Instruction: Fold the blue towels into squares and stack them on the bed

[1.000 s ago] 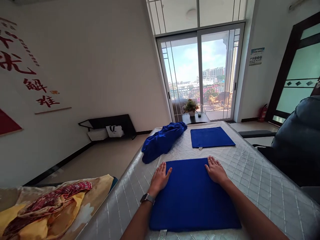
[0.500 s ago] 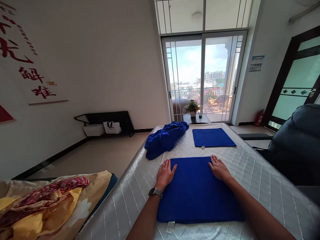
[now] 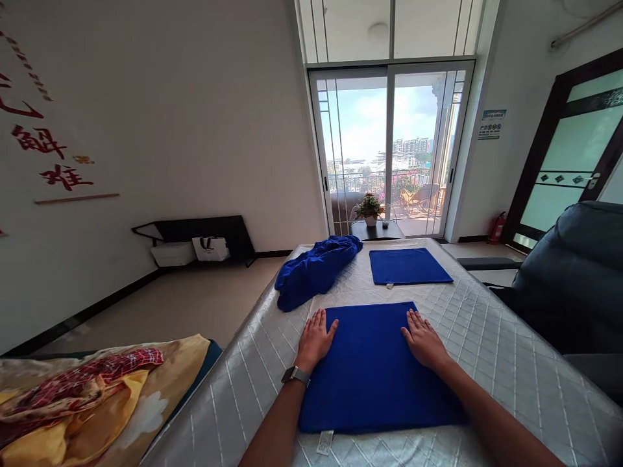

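Note:
A flat blue cloth cover [image 3: 372, 370] lies spread on the silvery quilted mattress [image 3: 248, 379], with a white label [image 3: 325, 442] sticking out of its near edge. My left hand [image 3: 315, 340] rests flat along the cover's left edge near the far corner, fingers stretched out. On the right side, my right hand [image 3: 424, 338] lies flat on the cover by its far right corner, fingers extended and thumb apart. Beyond it lies a second flat blue cloth [image 3: 409, 266], also with a small label. A crumpled heap of blue fabric [image 3: 316, 269] sits at the far left.
Lower left, a floral bedspread [image 3: 165, 383] carries a red plaid cloth [image 3: 121, 363]. A dark armchair [image 3: 577, 272] stands close on the right. Past the mattress, a potted plant [image 3: 370, 211] stands on a small black table before sliding glass doors [image 3: 360, 143].
The view has shifted slightly to the right, so everything sits a little further left. My right hand has slid slightly inward and toward me on the cover; the left stays flat at its edge.

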The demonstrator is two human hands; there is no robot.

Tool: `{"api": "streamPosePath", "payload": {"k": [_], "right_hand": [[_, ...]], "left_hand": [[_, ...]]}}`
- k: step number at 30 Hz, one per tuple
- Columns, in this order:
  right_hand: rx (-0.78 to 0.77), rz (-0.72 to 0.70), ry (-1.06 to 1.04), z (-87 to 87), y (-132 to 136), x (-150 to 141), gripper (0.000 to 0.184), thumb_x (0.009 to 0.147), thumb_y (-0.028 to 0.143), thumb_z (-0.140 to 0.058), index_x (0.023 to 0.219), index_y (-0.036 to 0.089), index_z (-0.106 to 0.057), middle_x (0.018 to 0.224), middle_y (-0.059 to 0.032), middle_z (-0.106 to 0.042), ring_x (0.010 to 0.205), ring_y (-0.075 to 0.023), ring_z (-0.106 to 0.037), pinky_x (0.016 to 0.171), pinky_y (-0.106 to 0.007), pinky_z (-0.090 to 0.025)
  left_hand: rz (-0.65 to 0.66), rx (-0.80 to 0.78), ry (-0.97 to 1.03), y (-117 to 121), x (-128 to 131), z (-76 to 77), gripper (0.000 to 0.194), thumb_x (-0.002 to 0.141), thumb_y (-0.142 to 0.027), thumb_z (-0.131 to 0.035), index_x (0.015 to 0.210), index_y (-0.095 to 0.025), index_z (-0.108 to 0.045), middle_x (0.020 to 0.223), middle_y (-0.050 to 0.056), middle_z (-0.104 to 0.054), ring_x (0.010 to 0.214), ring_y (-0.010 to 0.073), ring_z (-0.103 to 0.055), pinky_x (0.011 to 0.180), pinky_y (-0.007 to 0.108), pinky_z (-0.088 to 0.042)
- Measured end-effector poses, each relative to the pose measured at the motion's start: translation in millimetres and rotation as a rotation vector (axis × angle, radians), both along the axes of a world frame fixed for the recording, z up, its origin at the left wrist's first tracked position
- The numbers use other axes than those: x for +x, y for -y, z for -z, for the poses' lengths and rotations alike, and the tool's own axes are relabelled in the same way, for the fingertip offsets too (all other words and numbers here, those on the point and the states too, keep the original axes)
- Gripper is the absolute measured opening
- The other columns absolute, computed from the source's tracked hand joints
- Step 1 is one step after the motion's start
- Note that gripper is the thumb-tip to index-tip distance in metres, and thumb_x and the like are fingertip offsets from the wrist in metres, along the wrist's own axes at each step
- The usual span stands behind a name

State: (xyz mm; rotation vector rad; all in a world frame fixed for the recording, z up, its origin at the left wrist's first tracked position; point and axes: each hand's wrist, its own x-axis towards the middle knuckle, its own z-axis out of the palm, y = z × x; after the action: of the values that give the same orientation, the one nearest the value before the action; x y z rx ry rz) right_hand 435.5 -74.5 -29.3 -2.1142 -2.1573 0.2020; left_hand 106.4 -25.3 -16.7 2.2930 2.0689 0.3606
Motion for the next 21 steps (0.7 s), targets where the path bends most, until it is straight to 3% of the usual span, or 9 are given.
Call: {"api": "streamPosePath", "payload": {"k": [5, 9, 14, 17, 19, 21], "right_hand": [[-0.006, 0.005, -0.043, -4.8, -0.4, 0.1, 0.071, 0.102, 0.047, -0.015, 0.16, 0.005, -0.017, 0.168, -0.0099, -0.013, 0.155, -0.02, -0.007, 0.125, -0.039, -0.007], [-0.01, 0.013, -0.06, -7.9, 1.2, 0.0, 0.071, 0.102, 0.048, -0.014, 0.16, 0.006, -0.016, 0.168, -0.0088, -0.012, 0.155, -0.0194, -0.007, 0.125, -0.039, -0.006], [0.018, 0.009, -0.051, -6.5, 2.0, 1.0, 0.071, 0.102, 0.046, -0.016, 0.159, 0.005, -0.019, 0.167, -0.0105, -0.015, 0.155, -0.0214, -0.011, 0.125, -0.04, -0.009], [0.028, -0.011, -0.023, -3.6, 1.7, 2.3, 0.069, 0.102, 0.042, -0.019, 0.159, 0.003, -0.02, 0.167, -0.0114, -0.015, 0.155, -0.0222, -0.011, 0.124, -0.04, -0.01], [0.034, -0.019, -0.017, -2.6, 1.6, 2.9, 0.068, 0.102, 0.041, -0.019, 0.159, 0.004, -0.019, 0.167, -0.0113, -0.015, 0.155, -0.0222, -0.011, 0.124, -0.04, -0.01], [0.035, -0.015, -0.031, -3.2, 1.6, 3.0, 0.069, 0.102, 0.042, -0.019, 0.159, 0.004, -0.019, 0.167, -0.0114, -0.016, 0.155, -0.0221, -0.012, 0.124, -0.04, -0.01]], "left_hand": [[-0.009, 0.068, -0.029, 8.1, 4.9, -15.8, 0.078, 0.101, -0.061, -0.02, 0.156, -0.006, -0.031, 0.163, 0.017, -0.03, 0.152, 0.0276, -0.026, 0.124, 0.044, -0.022], [0.099, 0.191, -0.019, 20.0, 38.3, -25.2, 0.068, 0.104, -0.055, -0.021, 0.154, -0.012, -0.038, 0.161, 0.013, -0.038, 0.15, 0.0271, -0.031, 0.124, 0.044, -0.025], [0.425, 0.087, -0.001, 38.0, 127.6, -13.4, 0.069, 0.104, -0.056, -0.02, 0.154, -0.013, -0.038, 0.16, 0.015, -0.039, 0.15, 0.0258, -0.032, 0.122, 0.046, -0.032], [0.5, 0.057, 0.028, 46.1, 171.3, -4.0, 0.069, 0.104, -0.057, -0.018, 0.155, -0.014, -0.035, 0.161, 0.014, -0.035, 0.151, 0.0254, -0.028, 0.123, 0.049, -0.03], [0.491, 0.036, 0.04, 48.5, 181.9, -0.3, 0.071, 0.103, -0.058, -0.017, 0.156, -0.015, -0.034, 0.162, 0.013, -0.034, 0.152, 0.0248, -0.026, 0.124, 0.048, -0.027], [0.444, 0.024, 0.038, 48.5, 174.3, 1.4, 0.072, 0.102, -0.06, -0.016, 0.157, -0.016, -0.033, 0.162, 0.012, -0.034, 0.152, 0.0248, -0.025, 0.125, 0.048, -0.025]]}}
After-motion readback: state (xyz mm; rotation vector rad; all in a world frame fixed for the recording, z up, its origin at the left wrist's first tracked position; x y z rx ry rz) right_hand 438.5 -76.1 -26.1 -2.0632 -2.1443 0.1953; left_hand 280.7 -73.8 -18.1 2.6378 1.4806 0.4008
